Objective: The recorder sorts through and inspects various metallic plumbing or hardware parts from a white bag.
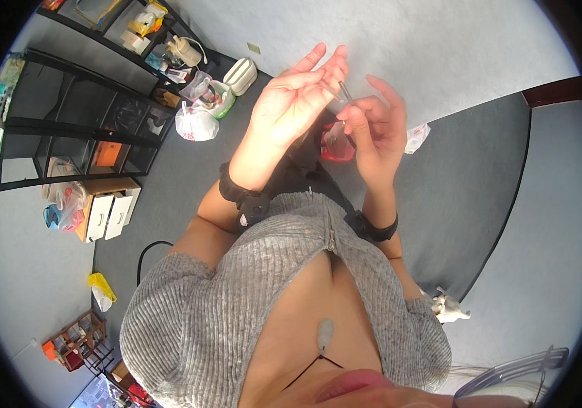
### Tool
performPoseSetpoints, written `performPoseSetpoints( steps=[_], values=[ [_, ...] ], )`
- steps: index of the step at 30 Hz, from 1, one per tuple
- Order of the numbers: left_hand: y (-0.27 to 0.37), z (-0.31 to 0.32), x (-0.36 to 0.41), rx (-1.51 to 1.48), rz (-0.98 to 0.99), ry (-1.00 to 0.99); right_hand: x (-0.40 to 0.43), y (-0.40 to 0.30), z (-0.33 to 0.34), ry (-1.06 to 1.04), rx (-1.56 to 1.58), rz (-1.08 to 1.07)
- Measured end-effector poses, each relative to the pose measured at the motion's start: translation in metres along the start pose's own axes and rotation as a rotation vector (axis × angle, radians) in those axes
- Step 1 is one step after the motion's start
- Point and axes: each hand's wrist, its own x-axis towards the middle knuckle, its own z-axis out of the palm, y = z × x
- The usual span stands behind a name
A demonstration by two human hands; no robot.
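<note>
My left hand (285, 102) is raised palm up in front of a pale wall, its fingers bent and its thumb reaching across. A thin translucent strip (332, 93) sticks out from between its thumb and fingers; its exact kind is too blurred to tell. Close beside it, my right hand (380, 130) pinches a slim rod-like tool (345, 92) between thumb and fingers. The tool's grey tip points up towards the left fingers, and a dark end shows below the grip. Whether tip and strip touch cannot be told.
Beyond my hands, a red plastic container (337, 144) and a white bag (417, 137) lie on the grey floor. Left are a black shelf unit (76, 127), plastic bags (196, 122), a white-drawer cabinet (112, 209) and a black cable (143, 255).
</note>
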Motion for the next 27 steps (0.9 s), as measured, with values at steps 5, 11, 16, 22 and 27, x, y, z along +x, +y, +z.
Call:
performPoseSetpoints(
  steps=[5,11,16,22,27],
  values=[
    [-0.009,-0.016,-0.004,0.240,0.011,-0.090,-0.003,0.003,0.001,0.007,0.009,0.079],
    [-0.015,-0.014,0.002,0.291,0.033,-0.067,-0.004,0.003,-0.002,0.110,0.058,0.035],
    [-0.033,0.011,-0.001,0.870,0.252,-0.110,0.001,0.014,-0.026,0.246,0.472,0.283],
    [-0.035,0.006,-0.002,1.159,0.387,-0.121,0.002,0.022,-0.029,0.227,0.939,0.450],
    [-0.036,0.008,-0.003,1.230,0.462,-0.077,0.004,0.033,-0.026,0.136,0.926,0.535]
  ],
)
